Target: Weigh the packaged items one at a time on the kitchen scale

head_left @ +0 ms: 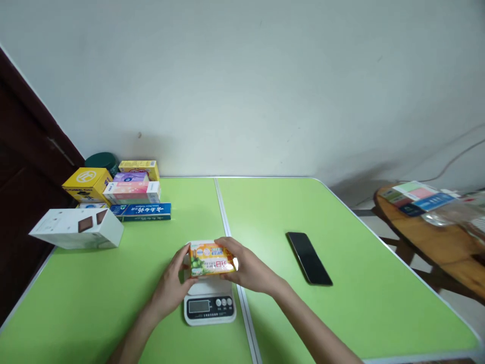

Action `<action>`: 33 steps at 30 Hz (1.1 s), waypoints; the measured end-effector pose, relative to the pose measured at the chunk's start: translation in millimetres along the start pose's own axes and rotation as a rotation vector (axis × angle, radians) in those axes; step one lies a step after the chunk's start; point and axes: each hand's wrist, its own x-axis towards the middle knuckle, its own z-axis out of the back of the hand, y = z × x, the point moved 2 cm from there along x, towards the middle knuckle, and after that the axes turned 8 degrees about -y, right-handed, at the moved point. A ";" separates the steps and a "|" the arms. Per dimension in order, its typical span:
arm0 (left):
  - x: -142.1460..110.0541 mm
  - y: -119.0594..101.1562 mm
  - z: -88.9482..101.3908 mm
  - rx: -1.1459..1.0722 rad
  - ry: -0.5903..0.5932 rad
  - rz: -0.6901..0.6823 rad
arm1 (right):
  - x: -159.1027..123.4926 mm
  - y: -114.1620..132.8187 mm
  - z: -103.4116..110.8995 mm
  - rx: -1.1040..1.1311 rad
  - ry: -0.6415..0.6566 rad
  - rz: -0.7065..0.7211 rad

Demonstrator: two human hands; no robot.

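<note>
Both hands hold an orange printed packet with green fruit pictured on it, over the platform of a white kitchen scale. My left hand grips its left end between thumb and fingers. On the right end, my right hand closes the same way. The packet hides most of the weighing platform, so I cannot tell whether it touches it. In front, the scale's dark display and several round buttons show.
A black smartphone lies right on the green table. Back left stand a white box, a blue toothpaste box, a pink-white box, a yellow box and a dark green lid. A wooden table holds papers at right.
</note>
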 end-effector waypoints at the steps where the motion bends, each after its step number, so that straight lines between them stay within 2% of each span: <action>1: -0.9 2.3 0.2 0.021 -0.009 -0.008 | -0.8 -3.0 -1.5 0.003 0.003 0.009; 5: -12.1 4.2 6.3 0.139 -0.029 -0.085 | -12.8 -11.1 0.2 0.051 -0.016 -0.023; 10: -34.4 5.9 17.2 0.135 -0.120 -0.077 | -52.3 -30.0 9.2 0.311 -0.194 -0.214; 15: -48.5 7.9 26.7 0.162 -0.137 -0.073 | -90.3 -45.6 7.7 0.361 -0.190 -0.364; 19: -48.0 0.3 29.1 0.229 -0.134 -0.116 | -99.9 -47.4 6.1 0.362 -0.201 -0.397; 25: -36.6 -8.0 24.7 0.208 -0.128 -0.117 | -85.0 -39.1 2.2 0.282 -0.191 -0.328; 29: -16.7 -10.0 22.8 0.200 -0.037 -0.017 | -50.6 -24.4 -3.7 0.183 -0.146 -0.204; 33: 7.1 -17.0 15.9 0.190 0.037 0.074 | -12.8 -13.1 -4.5 0.096 -0.040 -0.124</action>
